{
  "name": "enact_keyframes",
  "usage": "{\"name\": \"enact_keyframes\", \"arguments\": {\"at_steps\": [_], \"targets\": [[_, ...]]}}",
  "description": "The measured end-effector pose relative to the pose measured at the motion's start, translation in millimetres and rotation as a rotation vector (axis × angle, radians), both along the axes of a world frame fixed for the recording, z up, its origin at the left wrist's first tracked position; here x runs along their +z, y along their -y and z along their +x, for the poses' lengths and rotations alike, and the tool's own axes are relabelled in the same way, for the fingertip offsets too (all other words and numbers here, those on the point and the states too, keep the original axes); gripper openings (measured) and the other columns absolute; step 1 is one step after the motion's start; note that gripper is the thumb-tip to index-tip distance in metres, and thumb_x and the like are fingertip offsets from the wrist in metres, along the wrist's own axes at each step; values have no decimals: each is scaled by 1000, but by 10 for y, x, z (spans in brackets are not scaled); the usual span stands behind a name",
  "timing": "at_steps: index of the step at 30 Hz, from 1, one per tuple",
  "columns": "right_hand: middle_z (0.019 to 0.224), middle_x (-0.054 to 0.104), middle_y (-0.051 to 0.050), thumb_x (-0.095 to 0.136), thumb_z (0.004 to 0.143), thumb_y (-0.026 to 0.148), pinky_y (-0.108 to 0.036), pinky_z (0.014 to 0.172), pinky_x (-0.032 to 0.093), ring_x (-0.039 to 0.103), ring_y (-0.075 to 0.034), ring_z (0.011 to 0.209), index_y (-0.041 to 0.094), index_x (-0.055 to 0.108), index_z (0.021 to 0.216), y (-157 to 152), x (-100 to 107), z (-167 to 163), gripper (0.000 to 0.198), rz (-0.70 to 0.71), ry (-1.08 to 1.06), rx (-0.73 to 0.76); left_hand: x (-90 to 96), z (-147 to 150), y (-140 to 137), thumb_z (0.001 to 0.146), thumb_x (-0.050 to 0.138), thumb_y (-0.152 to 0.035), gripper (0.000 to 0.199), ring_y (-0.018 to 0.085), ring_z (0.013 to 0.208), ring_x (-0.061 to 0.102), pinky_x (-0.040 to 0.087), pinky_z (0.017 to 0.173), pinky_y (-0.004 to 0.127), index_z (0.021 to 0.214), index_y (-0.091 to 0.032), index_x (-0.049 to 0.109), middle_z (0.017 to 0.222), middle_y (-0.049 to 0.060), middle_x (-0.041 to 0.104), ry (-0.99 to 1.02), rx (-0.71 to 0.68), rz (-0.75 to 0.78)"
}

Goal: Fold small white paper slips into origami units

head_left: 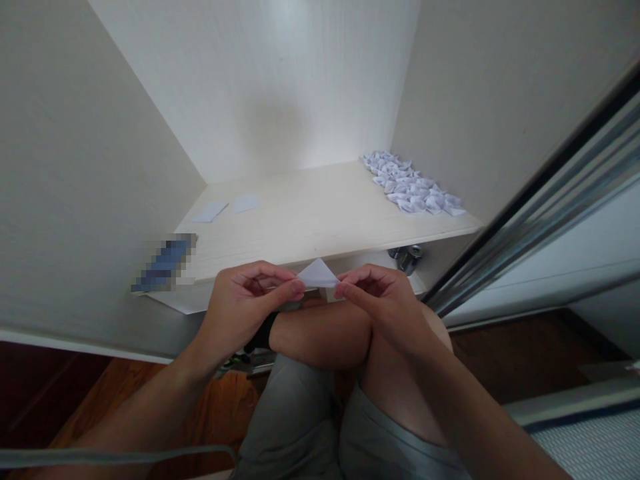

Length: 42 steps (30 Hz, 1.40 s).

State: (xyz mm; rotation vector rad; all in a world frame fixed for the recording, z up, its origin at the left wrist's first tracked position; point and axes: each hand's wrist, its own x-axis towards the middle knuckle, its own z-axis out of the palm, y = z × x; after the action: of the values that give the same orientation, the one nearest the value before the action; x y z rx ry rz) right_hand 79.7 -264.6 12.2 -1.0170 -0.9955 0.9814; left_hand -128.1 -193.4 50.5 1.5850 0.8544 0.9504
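Observation:
A small white piece of folded paper [319,274], triangular with its point upward, is stretched between my two hands above my lap. My left hand [253,293] pinches its left corner between thumb and fingers. At the opposite corner, my right hand [383,297] has the same kind of pinch. Behind the hands is the pale shelf [295,227]. Several folded white paper pieces [413,187] lie in rows along its right side. Toward the left are a stack of white paper [210,213] and another flat white sheet [247,203].
A pixelated bluish object [166,262] lies on the shelf's front left corner. Metal cans [411,259] stand on a lower shelf at right. Cabinet walls enclose the shelf left, right and behind. A metal sliding-door track [540,180] runs along the right. My crossed legs are below.

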Motion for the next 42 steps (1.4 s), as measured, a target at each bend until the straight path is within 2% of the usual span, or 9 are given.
{"name": "enact_keyframes", "arguments": {"at_steps": [5, 14, 22, 26, 32, 36, 38, 42], "targets": [[69, 75, 1, 87, 74, 33, -29, 68, 59, 70, -14, 66, 21, 74, 78, -67, -2, -16, 18, 60, -35, -10, 29, 66, -24, 75, 88, -22, 13, 16, 64, 76, 63, 64, 22, 81, -18, 77, 72, 4, 79, 54, 23, -39], [79, 78, 0, 87, 74, 24, -28, 69, 61, 72, -14, 69, 23, 75, 87, -134, -43, -160, 18, 197, -55, -191, 10, 197, -15, 76, 87, -24, 15, 17, 68, 78, 65, 68, 24, 82, -18, 75, 73, 2, 79, 127, 73, -42], [81, 78, 1, 88, 71, 16, -29, 72, 63, 74, -16, 75, 24, 72, 81, -129, -51, -247, 21, 331, -7, -361, -65, 199, -3, 78, 87, -26, 17, 18, 70, 79, 67, 72, 28, 86, -18, 74, 74, 0, 79, 200, 101, 12], [84, 79, 0, 88, 73, 19, -33, 78, 64, 76, -18, 80, 25, 72, 82, -89, -43, -232, 19, 317, 6, -345, -85, 170, 3, 77, 87, -26, 19, 18, 71, 79, 66, 72, 29, 87, -19, 73, 76, 1, 80, 184, 105, 25], [84, 80, -1, 80, 82, 17, -36, 81, 63, 76, -19, 81, 25, 74, 82, -19, -13, -139, 10, 292, 47, -239, -45, 138, 51, 76, 87, -29, 20, 21, 70, 79, 65, 68, 30, 84, -18, 73, 76, 5, 81, 79, 120, 81], [95, 80, -2, 77, 84, 12, -33, 86, 60, 75, -18, 91, 25, 74, 82, 23, 21, -91, 13, 327, 133, -209, -15, 151, 102, 78, 85, -29, 17, 20, 68, 79, 64, 65, 28, 84, -19, 72, 76, 4, 80, 53, 146, 153], [94, 79, -2, 78, 84, 13, -32, 84, 60, 74, -17, 89, 24, 73, 83, 45, 41, -84, 13, 333, 166, -208, -4, 162, 126, 79, 83, -29, 16, 20, 67, 79, 63, 63, 27, 84, -19, 72, 75, 3, 80, 33, 174, 214], [79, 76, -1, 79, 83, 18, -30, 68, 60, 71, -16, 69, 23, 72, 84, 67, 63, -111, 9, 292, 176, -229, 10, 181, 160, 82, 80, -29, 14, 19, 67, 79, 61, 58, 23, 85, -19, 70, 73, 2, 79, -2, 196, 302]]}}
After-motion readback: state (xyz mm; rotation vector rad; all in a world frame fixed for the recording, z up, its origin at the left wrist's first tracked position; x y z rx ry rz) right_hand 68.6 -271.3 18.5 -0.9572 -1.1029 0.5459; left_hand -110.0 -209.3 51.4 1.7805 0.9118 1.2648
